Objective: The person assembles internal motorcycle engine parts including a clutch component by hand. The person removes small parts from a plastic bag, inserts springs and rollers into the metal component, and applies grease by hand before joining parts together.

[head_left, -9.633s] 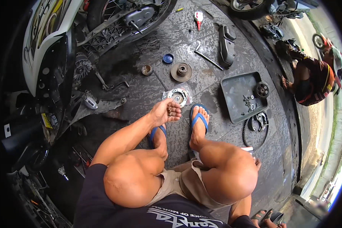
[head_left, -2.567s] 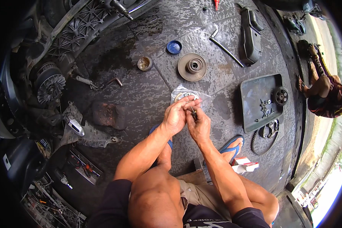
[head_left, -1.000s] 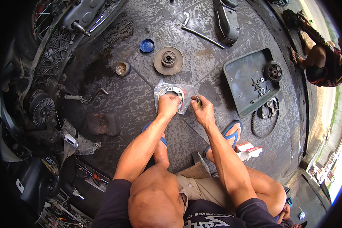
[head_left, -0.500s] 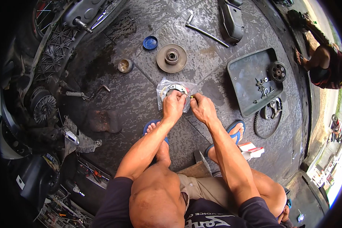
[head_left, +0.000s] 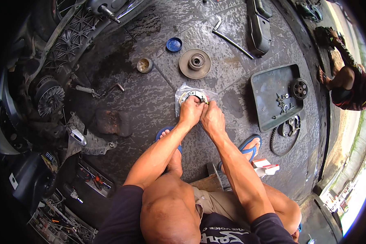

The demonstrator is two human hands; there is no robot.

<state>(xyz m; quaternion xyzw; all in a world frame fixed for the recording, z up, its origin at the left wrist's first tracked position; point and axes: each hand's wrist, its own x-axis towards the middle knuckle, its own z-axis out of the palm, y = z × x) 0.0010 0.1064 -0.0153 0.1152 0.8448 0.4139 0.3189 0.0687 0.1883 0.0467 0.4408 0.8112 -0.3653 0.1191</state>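
Low over the floor, my left hand point(head_left: 191, 112) pinches the inner edge of a ring-shaped clutch shoe assembly point(head_left: 185, 96), pale grey metal. The assembly lies on a clear plastic bag point(head_left: 177, 107). My right hand point(head_left: 212, 117) is closed right beside it, fingertips nearly touching the left ones. A small yellow-green piece point(head_left: 207, 103) shows at the right fingertips; its kind is too small to make out. Just beyond the bag sits a round pulley with a coil spring point(head_left: 186, 70). My fingers hide part of the ring.
A blue lid point(head_left: 174, 44) and an open grease tin point(head_left: 151, 66) lie beyond, left. Farther right are a wrench point(head_left: 236, 44) and a grey tray point(head_left: 258, 110) with small hardware, a belt point(head_left: 273, 148) beside it. Scooter parts point(head_left: 49, 95) crowd the left. A person point(head_left: 349, 85) sits far right.
My right hand has moved in against my left, closing the small gap between them. The whole view has shifted slightly, with the floor items appearing lower and farther right.
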